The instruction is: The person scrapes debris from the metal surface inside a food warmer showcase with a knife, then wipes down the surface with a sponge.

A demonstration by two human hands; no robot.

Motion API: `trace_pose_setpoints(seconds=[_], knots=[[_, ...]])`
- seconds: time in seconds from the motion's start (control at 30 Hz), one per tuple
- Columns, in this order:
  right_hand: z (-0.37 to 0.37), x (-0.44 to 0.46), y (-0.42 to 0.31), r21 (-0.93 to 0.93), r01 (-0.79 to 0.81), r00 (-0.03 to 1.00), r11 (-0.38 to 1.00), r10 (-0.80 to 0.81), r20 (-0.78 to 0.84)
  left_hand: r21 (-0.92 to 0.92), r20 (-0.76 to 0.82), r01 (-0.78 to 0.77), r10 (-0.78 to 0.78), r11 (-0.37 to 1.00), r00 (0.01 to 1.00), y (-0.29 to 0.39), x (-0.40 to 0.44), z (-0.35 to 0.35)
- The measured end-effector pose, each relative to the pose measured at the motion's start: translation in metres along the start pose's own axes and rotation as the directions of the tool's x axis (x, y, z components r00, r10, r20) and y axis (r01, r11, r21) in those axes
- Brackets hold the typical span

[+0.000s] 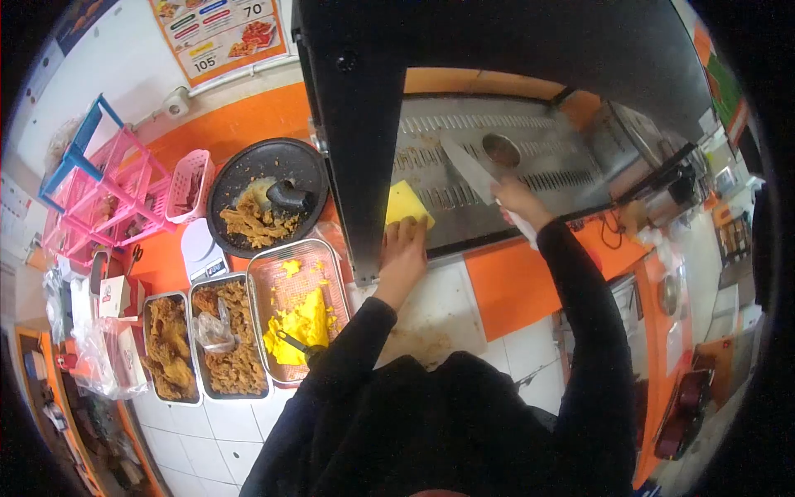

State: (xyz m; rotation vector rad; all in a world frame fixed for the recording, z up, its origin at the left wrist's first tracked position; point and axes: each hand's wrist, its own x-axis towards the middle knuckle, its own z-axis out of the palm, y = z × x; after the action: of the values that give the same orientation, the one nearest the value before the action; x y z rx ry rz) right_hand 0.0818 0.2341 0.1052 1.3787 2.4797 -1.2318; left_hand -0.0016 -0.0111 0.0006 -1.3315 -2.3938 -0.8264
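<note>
My left hand (403,255) presses its fingers on a yellow cloth or sponge (405,205) at the front left of a black-framed metal cabinet (356,132). Farther right, my right hand (522,204) is closed around a long, flat white piece (470,171); whether it is paper or a stiff sheet I cannot tell. Its pointed end reaches over the slotted metal floor (451,124) inside the cabinet. A round metal dish (501,150) sits on that floor beyond my right hand.
Left of the cabinet are a black round pan (222,178) with fried bits, trays of fried chicken (170,335), and a tray (339,277) of yellow food with a dark-handled utensil. Behind them stand a pink basket (192,186) and pink rack (108,207). A white board (439,306) lies before me.
</note>
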Motion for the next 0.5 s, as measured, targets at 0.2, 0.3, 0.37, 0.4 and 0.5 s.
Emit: trace_pose_setpoints(seconds=[0.2,0.3,0.37,0.4,0.5], knots=[[-0.003,0.010,0.020,-0.422,0.027,0.985,0.906,-0.096,-0.142,0.017,-0.040,-0.004,0.005,1.000,0.999,0.000,-0.001,0.003],[0.017,-0.005,0.010,-0.330,0.067,0.989,0.942,-0.107,-0.106,0.034,-0.029,0.001,0.000,0.999,1.000,0.000,-0.001,0.005],[0.017,-0.008,0.003,-0.314,0.105,0.989,0.944,-0.133,-0.071,0.064,-0.015,-0.003,0.004,0.998,1.000,0.004,0.002,-0.003],[0.018,-0.008,0.004,-0.305,0.119,0.988,0.945,-0.142,-0.053,0.076,-0.003,-0.006,0.006,0.997,1.000,0.005,0.001,-0.006],[0.028,0.003,0.012,-0.187,0.089,0.994,0.978,-0.101,-0.052,0.083,-0.018,-0.013,0.014,0.996,1.000,0.006,0.000,-0.007]])
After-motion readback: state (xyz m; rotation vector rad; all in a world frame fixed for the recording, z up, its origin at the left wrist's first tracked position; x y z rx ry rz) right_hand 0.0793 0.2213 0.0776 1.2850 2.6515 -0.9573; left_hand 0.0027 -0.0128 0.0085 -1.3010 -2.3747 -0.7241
